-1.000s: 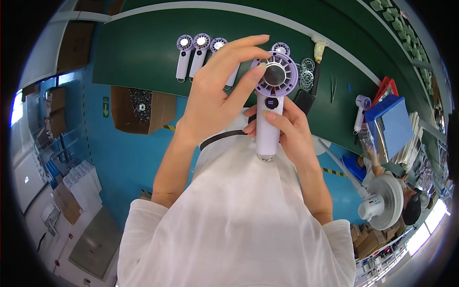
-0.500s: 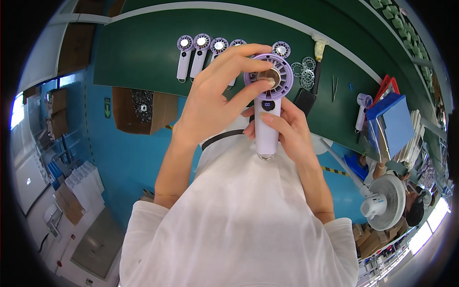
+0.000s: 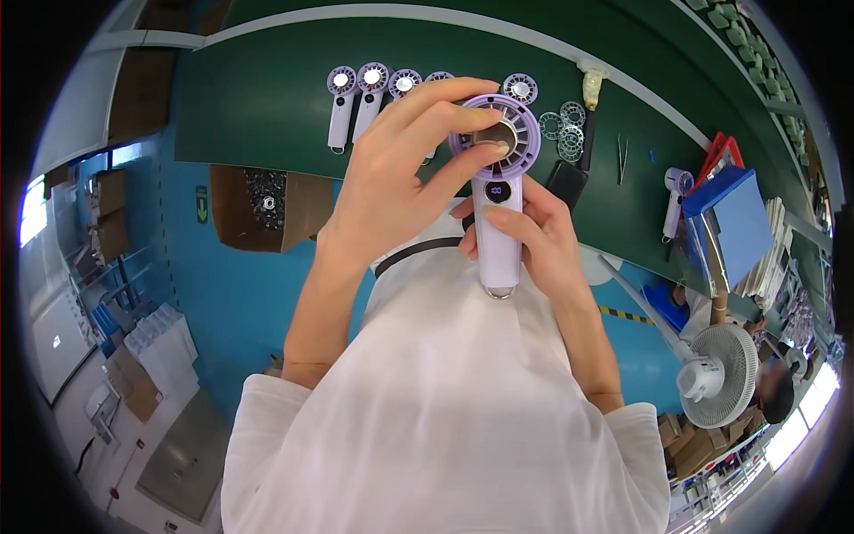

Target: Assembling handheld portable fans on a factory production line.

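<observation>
A light purple handheld fan (image 3: 501, 254) is upright in front of my chest, its small round display lit and a metal ring at its lower end. My right hand (image 3: 549, 236) grips the handle, thumb across the front and fingers behind it. Over the fan head, my left hand (image 3: 396, 160) pinches the shiny round hub (image 3: 495, 134) between thumb and fingers. These fingers partly cover the left side of the purple grille. Whether the hub is loose or fixed, I cannot tell.
Several similar fans (image 3: 342, 120) lie on the green table (image 3: 258, 107). To the right are ring-shaped grilles (image 3: 569, 141), a black device (image 3: 567, 184), tweezers (image 3: 623, 160), another fan (image 3: 673, 205) and a blue bin (image 3: 734, 227). A cardboard box (image 3: 307, 209) stands left; a white fan (image 3: 722, 378) stands right.
The handheld fan's head has shifted slightly left and up in the picture, together with my left fingers. Both hands keep their hold. At the far right, a person's arm has moved.
</observation>
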Available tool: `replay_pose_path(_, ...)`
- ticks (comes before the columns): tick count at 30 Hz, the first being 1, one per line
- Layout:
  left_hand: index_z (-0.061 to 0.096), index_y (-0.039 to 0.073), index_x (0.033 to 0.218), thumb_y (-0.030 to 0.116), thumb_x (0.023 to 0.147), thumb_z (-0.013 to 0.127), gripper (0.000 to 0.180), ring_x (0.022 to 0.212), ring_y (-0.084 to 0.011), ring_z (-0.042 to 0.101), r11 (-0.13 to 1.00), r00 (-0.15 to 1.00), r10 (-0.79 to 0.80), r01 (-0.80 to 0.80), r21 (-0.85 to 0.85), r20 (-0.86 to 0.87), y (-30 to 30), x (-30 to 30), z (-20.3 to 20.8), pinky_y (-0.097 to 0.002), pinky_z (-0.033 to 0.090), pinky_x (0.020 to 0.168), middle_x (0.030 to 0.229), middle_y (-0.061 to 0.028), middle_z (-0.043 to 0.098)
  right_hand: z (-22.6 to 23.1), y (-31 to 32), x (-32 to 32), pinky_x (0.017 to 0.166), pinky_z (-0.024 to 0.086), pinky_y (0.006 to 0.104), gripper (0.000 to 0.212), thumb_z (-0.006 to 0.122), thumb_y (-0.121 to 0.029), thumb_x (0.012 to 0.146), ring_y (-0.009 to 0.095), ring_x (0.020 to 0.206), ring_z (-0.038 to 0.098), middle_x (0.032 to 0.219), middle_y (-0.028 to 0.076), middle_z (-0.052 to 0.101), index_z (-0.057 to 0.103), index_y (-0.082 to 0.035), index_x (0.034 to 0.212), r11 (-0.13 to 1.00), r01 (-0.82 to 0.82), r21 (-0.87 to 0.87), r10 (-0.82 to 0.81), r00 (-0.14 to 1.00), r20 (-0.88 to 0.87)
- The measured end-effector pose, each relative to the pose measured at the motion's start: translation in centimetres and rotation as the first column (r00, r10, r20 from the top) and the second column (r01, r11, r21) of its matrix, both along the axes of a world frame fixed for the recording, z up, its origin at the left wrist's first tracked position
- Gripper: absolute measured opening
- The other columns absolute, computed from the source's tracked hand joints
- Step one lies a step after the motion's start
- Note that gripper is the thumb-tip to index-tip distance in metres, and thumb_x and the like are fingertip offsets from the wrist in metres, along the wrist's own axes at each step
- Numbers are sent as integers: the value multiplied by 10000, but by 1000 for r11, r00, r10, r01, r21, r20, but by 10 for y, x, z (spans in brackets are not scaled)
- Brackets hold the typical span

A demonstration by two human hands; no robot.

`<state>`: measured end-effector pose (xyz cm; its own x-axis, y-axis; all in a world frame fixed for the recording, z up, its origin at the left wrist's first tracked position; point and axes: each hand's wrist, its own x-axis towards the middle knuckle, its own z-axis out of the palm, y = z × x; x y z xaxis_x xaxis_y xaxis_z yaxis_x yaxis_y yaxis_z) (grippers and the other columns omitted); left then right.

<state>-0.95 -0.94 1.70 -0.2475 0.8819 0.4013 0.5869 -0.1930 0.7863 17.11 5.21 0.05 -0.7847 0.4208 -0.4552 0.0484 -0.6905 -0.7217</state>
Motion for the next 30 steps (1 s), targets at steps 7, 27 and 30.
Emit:
replay_pose_path(7,583,36,1214,40,734,804,529,1117,-252,617,1000,986,-12,11,6,163,-2,4,-11,-334,504,935,1280,-114,606,-9,-4,-1,678,592,380,393,597,-129,924,278,766,709,1024,228,674,496,51,1259,999,15,-39,-18,998,-59)
replay_pose_path(27,442,86,1348,114,657,853,804,1306,-343,452,978,950,-133,172,-119,281,3,14,-29,-417,390,1080,1400,-157,465,38,19,-2,801,540,303,538,717,23,765,199,909,633,1246,86,549,597,-97,1276,555,4,832,-154,983,98)
replay_pose_path(30,447,85,1340,110,654,845,794,1305,-343,453,979,950,-121,162,-122,289,2,16,-30,-420,388,1083,1399,-152,469,39,19,-2,785,534,305,530,711,30,764,196,906,634,1210,79,565,598,-94,1267,535,6,845,-162,982,95)
